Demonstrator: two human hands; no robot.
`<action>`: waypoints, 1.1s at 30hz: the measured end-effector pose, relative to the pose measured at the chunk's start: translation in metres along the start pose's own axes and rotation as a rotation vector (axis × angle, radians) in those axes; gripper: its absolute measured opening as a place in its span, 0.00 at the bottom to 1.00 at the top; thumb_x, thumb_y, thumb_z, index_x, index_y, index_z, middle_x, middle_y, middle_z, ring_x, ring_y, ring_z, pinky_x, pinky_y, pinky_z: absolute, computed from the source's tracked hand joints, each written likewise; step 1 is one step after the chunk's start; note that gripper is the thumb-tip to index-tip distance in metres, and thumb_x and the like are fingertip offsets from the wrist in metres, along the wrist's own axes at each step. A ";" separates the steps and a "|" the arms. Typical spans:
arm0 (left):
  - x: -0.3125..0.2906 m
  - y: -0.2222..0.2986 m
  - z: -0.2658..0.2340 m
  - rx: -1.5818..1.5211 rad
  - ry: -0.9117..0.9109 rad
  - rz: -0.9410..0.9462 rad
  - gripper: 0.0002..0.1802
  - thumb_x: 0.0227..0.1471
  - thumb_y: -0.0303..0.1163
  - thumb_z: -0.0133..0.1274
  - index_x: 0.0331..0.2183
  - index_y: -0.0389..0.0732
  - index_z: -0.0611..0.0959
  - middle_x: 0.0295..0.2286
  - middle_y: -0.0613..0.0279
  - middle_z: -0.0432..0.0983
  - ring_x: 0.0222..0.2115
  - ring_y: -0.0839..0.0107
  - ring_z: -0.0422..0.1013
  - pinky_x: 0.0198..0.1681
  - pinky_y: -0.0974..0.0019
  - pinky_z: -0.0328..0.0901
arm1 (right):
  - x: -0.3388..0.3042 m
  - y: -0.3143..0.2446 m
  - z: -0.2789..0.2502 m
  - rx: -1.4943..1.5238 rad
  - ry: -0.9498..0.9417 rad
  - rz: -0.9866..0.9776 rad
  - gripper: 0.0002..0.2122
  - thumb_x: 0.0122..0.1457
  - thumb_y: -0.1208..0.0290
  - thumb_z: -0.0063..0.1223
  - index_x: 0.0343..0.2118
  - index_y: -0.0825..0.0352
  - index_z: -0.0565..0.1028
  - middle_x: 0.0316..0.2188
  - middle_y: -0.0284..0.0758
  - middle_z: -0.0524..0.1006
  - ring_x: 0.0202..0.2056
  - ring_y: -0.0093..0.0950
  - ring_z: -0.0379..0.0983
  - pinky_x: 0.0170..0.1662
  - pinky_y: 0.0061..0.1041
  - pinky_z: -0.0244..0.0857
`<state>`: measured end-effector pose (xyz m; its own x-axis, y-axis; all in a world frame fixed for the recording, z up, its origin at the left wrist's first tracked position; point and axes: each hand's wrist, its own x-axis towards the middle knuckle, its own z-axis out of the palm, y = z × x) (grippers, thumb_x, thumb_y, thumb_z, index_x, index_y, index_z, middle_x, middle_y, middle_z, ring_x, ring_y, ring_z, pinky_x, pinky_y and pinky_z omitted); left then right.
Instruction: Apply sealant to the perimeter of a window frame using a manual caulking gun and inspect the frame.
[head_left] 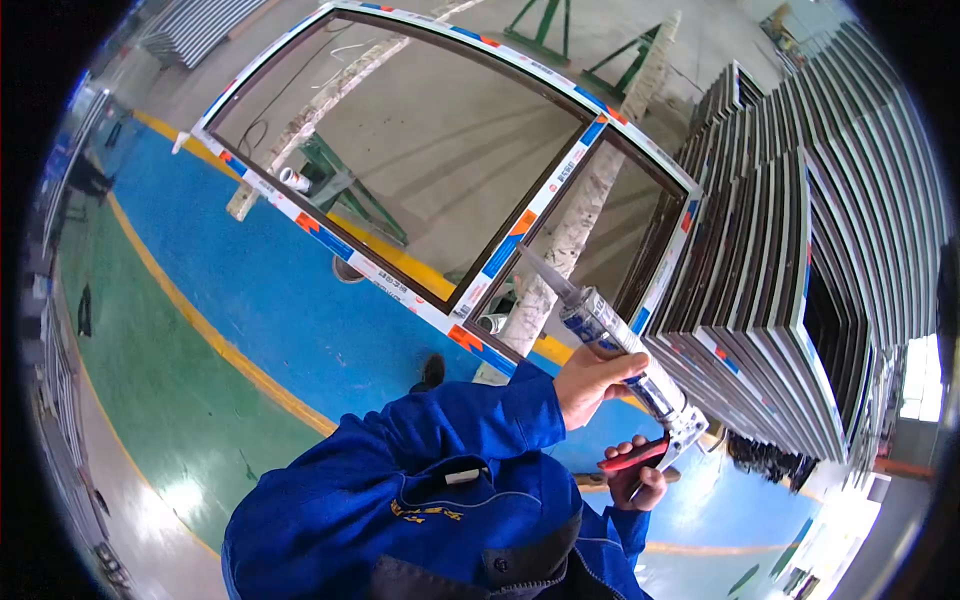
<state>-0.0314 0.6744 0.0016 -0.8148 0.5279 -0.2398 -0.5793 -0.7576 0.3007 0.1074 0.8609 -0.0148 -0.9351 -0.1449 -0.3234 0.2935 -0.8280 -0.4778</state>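
Observation:
A caulking gun (pixel 655 390) with a white and blue sealant cartridge slants across in front of me. Its pale tapered nozzle (pixel 550 275) points up and left, over the divider bar of a window frame (pixel 480 270); whether the tip touches the bar I cannot tell. My left hand (pixel 595 385) is wrapped round the cartridge. Lower down, my right hand (pixel 638 478) grips the handle beside the red trigger (pixel 632 456). The frame has two open panes, dark inner edges and a covering of white, blue and orange protective film.
White-smeared support beams (pixel 590 215) on green stands (pixel 350 190) carry the frame. Many stacked frames (pixel 770 260) rise close on the right. A small white roll or can (pixel 294 180) sits by the left beam. The floor (pixel 260 270) is blue, green and grey with yellow lines.

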 end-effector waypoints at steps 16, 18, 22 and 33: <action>0.081 -0.056 -0.016 -0.125 0.135 0.176 0.17 0.52 0.32 0.58 0.44 0.43 0.77 0.40 0.66 0.74 0.43 0.72 0.69 0.47 0.61 0.64 | 0.067 -0.091 -0.075 0.039 -0.033 0.315 0.25 0.43 0.75 0.53 0.49 0.72 0.66 0.43 0.48 0.74 0.49 0.51 0.68 0.54 0.49 0.66; 0.085 -0.062 -0.022 -0.152 0.138 0.191 0.16 0.52 0.32 0.58 0.44 0.44 0.77 0.40 0.67 0.74 0.44 0.72 0.69 0.47 0.61 0.64 | 0.071 -0.095 -0.081 0.019 -0.022 0.328 0.25 0.43 0.75 0.53 0.49 0.72 0.66 0.44 0.48 0.73 0.49 0.51 0.68 0.52 0.49 0.68; 0.092 -0.063 -0.031 -0.197 0.132 0.233 0.16 0.52 0.33 0.58 0.43 0.46 0.76 0.40 0.68 0.73 0.44 0.72 0.68 0.47 0.61 0.63 | 0.083 -0.101 -0.086 0.024 -0.050 0.386 0.26 0.42 0.74 0.53 0.49 0.72 0.66 0.44 0.48 0.73 0.52 0.51 0.65 0.56 0.50 0.62; 0.091 -0.082 -0.058 -0.420 0.346 0.175 0.18 0.52 0.43 0.56 0.43 0.47 0.76 0.39 0.67 0.74 0.44 0.70 0.68 0.48 0.60 0.60 | 0.109 -0.121 -0.079 -0.033 0.111 0.520 0.29 0.41 0.73 0.53 0.51 0.74 0.65 0.43 0.49 0.73 0.49 0.51 0.68 0.53 0.49 0.65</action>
<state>-0.0565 0.7621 -0.0984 -0.8018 0.2774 -0.5293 -0.3198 -0.9474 -0.0120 -0.0143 0.9877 -0.0565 -0.6382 -0.4720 -0.6082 0.7206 -0.6443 -0.2561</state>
